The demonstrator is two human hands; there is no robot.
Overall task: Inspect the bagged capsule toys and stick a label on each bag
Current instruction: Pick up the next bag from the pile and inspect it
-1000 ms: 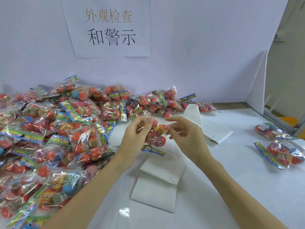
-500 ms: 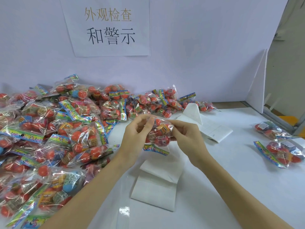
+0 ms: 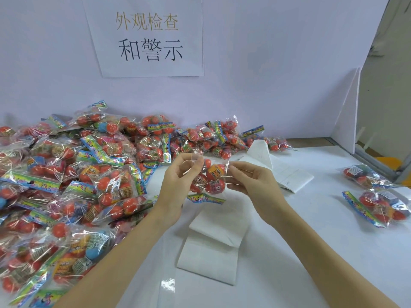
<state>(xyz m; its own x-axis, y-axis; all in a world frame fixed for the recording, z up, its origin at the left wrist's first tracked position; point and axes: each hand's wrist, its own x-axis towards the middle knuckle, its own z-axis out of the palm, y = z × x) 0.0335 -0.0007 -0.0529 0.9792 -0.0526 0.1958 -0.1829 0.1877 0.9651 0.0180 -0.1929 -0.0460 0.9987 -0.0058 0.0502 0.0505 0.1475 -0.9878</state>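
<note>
White tabletop (image 3: 311, 252) carries folded label sheets (image 3: 211, 247) nearest. Above them the left hand (image 3: 178, 185) and right hand (image 3: 253, 185) pinch the clear top corners of one bagged capsule toy (image 3: 210, 180), held off the surface. Beyond, a bag heap (image 3: 77, 174) spreads left, two bags (image 3: 378, 196) right, a paper sign (image 3: 149, 36) behind.

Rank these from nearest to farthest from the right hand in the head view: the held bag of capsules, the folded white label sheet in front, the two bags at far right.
1. Held clear bag of orange capsules: pinched by the right hand.
2. Folded white label sheet: on the table below the hands.
3. Two bags at far right: by the table's right edge.
</note>
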